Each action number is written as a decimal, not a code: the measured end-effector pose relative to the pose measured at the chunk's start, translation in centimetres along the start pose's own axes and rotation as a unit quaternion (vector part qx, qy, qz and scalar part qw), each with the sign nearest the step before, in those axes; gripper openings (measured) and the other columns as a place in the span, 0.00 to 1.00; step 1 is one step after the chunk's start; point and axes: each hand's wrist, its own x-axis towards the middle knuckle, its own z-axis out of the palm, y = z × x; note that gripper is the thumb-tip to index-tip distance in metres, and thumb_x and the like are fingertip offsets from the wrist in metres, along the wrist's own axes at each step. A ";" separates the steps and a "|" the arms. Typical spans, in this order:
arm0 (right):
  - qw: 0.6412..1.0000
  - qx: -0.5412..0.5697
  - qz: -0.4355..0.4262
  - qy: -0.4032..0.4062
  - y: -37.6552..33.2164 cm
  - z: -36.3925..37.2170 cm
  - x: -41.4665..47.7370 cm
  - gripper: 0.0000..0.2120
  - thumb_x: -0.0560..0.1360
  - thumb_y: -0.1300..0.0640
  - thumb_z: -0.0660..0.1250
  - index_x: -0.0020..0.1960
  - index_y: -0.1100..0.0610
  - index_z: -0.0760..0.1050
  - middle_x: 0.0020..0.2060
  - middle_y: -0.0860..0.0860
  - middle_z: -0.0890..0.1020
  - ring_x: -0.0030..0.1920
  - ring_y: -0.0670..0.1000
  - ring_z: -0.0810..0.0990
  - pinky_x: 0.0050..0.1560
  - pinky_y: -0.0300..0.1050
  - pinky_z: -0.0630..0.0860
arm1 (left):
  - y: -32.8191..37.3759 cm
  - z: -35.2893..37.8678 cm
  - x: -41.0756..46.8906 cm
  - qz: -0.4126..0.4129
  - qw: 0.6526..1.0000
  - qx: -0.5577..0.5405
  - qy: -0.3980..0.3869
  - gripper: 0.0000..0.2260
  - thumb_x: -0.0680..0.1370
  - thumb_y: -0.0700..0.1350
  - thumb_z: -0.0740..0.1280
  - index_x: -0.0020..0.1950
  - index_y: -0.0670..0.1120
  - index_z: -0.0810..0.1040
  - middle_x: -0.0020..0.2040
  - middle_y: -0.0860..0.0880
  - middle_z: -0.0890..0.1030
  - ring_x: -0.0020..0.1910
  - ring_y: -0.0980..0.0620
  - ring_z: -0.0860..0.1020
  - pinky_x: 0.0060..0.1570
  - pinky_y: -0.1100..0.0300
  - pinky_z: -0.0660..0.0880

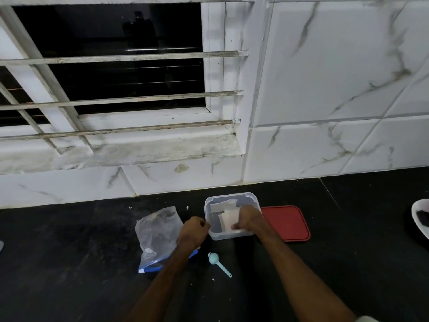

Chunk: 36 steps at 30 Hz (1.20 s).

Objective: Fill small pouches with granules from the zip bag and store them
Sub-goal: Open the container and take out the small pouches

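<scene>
A person's right hand (248,219) grasps a small white pouch (228,218) inside a clear container (232,237) near the back edge of a black counter (348,252). The left hand (193,231) is curled against the container's left wall; whether it grips the wall cannot be told. The zip bag (157,233) lies just left, partly under that forearm. A teal scoop (217,261) lies in front, a red lid (287,223) just to the right and a white bowl (420,217) at the counter's right edge.

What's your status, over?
Left hand curled at container rim, grip unclear. Right hand holds pouch inside container. Red lid off, beside it. Nothing in the way.
</scene>
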 end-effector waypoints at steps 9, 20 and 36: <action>0.981 -0.141 0.090 -0.099 -1.8 2.1 0.7 0.24 0.79 0.50 0.62 0.71 0.61 0.66 0.68 0.58 0.71 0.69 0.57 0.70 0.67 0.50 0.67 | -0.1 -0.1 -0.5 0.007 1.000 0.016 -0.006 0.11 0.82 0.52 0.61 0.49 0.48 0.78 0.40 0.49 0.82 0.40 0.53 0.82 0.45 0.56 0.80; 0.994 -0.040 0.043 -0.097 -1.4 -1.9 0.1 0.14 0.68 0.52 0.76 0.49 0.60 0.83 0.39 0.52 0.85 0.36 0.49 0.83 0.44 0.45 0.81 | 0.5 -0.5 -0.5 0.016 0.997 0.073 0.016 0.13 0.81 0.53 0.62 0.60 0.48 0.77 0.53 0.49 0.82 0.51 0.54 0.79 0.55 0.55 0.77; 0.917 0.388 0.023 -0.089 -5.5 -7.9 -6.1 0.11 0.75 0.47 0.69 0.46 0.55 0.82 0.34 0.50 0.82 0.34 0.45 0.78 0.33 0.37 0.72 | 4.6 -2.5 -4.6 0.212 0.962 -0.150 0.084 0.14 0.67 0.55 0.78 0.46 0.52 0.80 0.42 0.55 0.84 0.43 0.60 0.82 0.44 0.63 0.80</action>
